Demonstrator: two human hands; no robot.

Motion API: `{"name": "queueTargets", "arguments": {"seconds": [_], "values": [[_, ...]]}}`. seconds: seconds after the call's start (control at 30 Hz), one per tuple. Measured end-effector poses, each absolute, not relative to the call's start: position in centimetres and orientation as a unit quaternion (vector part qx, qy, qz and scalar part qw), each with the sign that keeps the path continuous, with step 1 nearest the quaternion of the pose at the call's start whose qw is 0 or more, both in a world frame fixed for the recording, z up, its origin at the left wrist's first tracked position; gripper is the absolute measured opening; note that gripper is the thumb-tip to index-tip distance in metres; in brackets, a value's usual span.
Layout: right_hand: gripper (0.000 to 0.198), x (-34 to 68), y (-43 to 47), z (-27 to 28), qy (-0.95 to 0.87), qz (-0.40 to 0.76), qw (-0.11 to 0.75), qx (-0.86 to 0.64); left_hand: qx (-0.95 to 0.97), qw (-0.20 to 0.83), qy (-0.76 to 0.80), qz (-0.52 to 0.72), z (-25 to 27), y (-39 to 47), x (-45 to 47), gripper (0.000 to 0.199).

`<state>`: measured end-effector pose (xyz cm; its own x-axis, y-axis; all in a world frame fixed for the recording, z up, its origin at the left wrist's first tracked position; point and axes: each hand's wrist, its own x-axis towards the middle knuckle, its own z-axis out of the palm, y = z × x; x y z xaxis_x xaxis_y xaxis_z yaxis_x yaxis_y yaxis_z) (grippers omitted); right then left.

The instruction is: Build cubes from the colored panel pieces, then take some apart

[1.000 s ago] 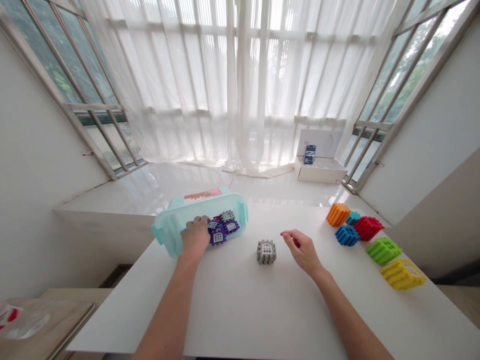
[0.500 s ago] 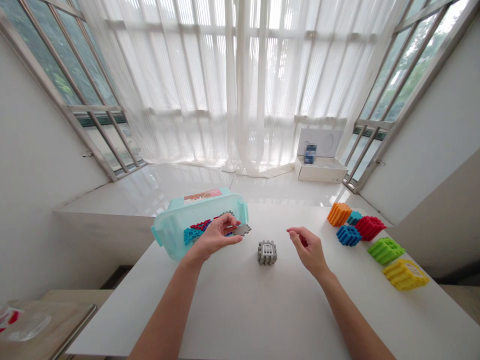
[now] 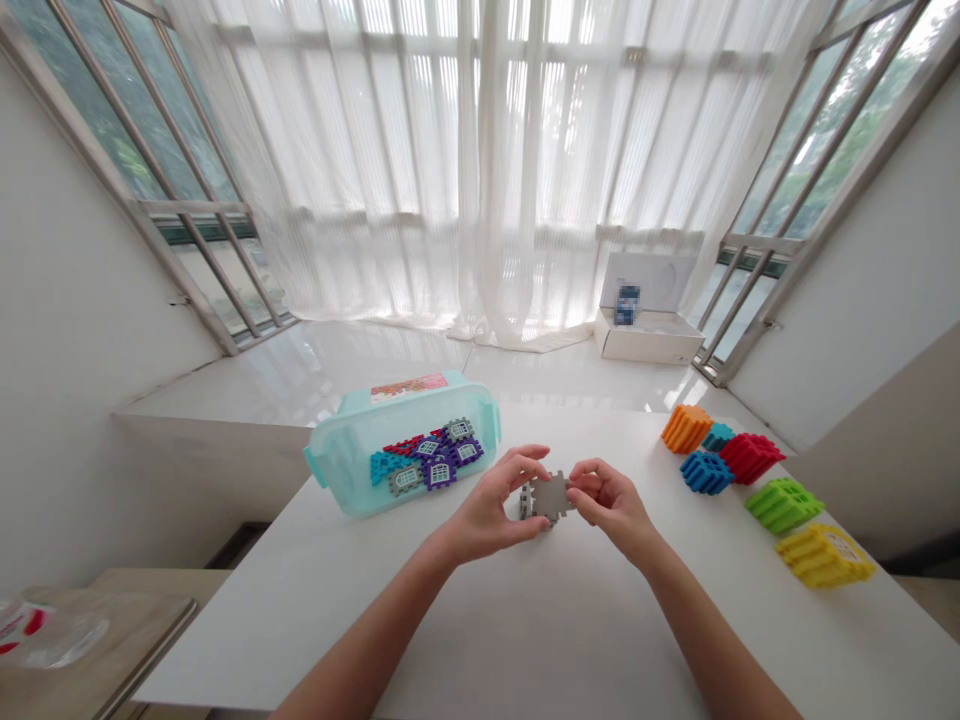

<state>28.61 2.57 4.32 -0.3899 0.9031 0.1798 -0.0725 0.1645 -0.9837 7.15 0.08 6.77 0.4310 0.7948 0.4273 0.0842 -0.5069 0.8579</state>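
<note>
Holding a gray tile (image 3: 552,496) are both hands (image 3: 491,505) (image 3: 621,515); bin label (image 3: 409,387) seemingly illegible.

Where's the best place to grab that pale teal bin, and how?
Probably by the end tabs on the bin's rim, coming from left and right together: they jut outward, clear of the loose pieces inside.

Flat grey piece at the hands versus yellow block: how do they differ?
The flat grey piece is a single panel; the yellow block is boxy and thicker. The flat grey piece is between the fingers of the left hand and right hand; the yellow block rests on the table. Both have notched edges.
</note>
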Motion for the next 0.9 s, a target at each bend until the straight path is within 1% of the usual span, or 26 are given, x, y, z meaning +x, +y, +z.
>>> {"name": "queueTargets", "arguments": {"seconds": [0.1,0.17,0.27,0.33,0.4,0.47,0.57,0.63,0.73,0.9], "values": [[0.031,28.5,2.6,4.4,-0.603,0.556,0.453,-0.35,0.717,0.405,0.333,0.46,6.3,0.3,7.5,0.048],[0.034,28.3,2.7,4.4,-0.596,0.55,0.465,-0.355,0.683,0.44,0.359,0.458,5.9,0.6,7.6,0.053],[0.035,28.2,2.7,4.2,-0.595,0.548,0.477,-0.345,0.626,0.526,0.364,0.445,5.5,1.1,7.7,0.047],[0.032,28.3,2.8,4.0,-0.6,0.544,0.479,-0.338,0.597,0.549,0.366,0.456,5.4,1.4,7.6,0.042],[0.029,28.4,3.0,3.9,-0.613,0.532,0.478,-0.338,0.588,0.53,0.383,0.476,5.4,1.6,7.6,0.038],[0.03,28.7,3.1,3.7,-0.628,0.513,0.473,-0.344,0.596,0.502,0.395,0.487,5.5,1.7,7.5,0.035],[0.044,29.2,3.2,3.5,-0.651,0.499,0.452,-0.351,0.616,0.486,0.393,0.48,5.5,1.8,7.4,0.031],[0.049,29.3,3.2,3.4,-0.671,0.496,0.425,-0.351,0.628,0.479,0.393,0.472,5.3,1.8,7.3,0.029],[0.045,29.4,3.2,3.4,-0.692,0.483,0.403,-0.354,0.63,0.468,0.402,0.471,5.1,2.0,7.3,0.027],[0.04,29.4,3.6,3.2,-0.69,0.463,0.42,-0.366,0.613,0.481,0.404,0.48,5.1,2.2,7.0,0.032]]}}
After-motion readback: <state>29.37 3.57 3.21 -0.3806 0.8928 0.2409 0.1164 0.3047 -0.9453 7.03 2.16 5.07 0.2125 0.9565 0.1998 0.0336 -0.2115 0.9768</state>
